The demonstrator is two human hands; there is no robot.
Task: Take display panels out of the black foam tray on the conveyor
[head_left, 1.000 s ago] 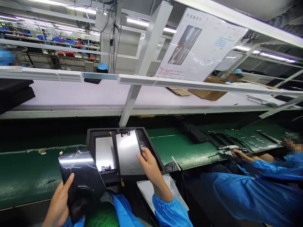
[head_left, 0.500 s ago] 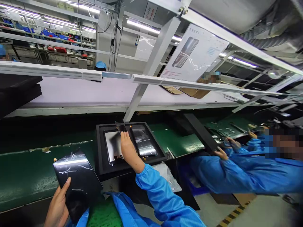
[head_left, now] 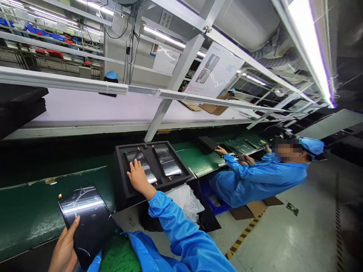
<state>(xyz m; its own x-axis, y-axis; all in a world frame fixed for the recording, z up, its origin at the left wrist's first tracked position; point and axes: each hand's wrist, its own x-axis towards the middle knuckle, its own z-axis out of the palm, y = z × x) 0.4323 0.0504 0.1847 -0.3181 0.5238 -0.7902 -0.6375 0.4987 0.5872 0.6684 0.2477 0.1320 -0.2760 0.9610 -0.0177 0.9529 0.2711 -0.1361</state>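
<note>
My left hand (head_left: 64,247) grips a dark, glossy display panel (head_left: 87,223) by its left edge, thumb on its face. The panel is tilted, reflects a bright light strip and has a small orange tab at its upper left corner. My right hand (head_left: 139,177) lies with fingers spread on a second display panel (head_left: 146,166), which sits in the left recess of a black foam tray (head_left: 124,192). A third display panel (head_left: 167,160) lies in the tray's right recess, apart from my hands. Orange tabs show at the ends of both seated panels.
The tray stands on a green bench (head_left: 195,158). A clear plastic bag (head_left: 188,200) hangs by its front edge. To the right, a co-worker in blue (head_left: 261,179) handles a black tray (head_left: 208,143). A slanted white post (head_left: 161,113) rises behind my tray.
My right hand has moved left and down onto the left recess, where the panel now lies flat. The left hand keeps its panel. The co-worker's black tray has been lowered to the bench.
</note>
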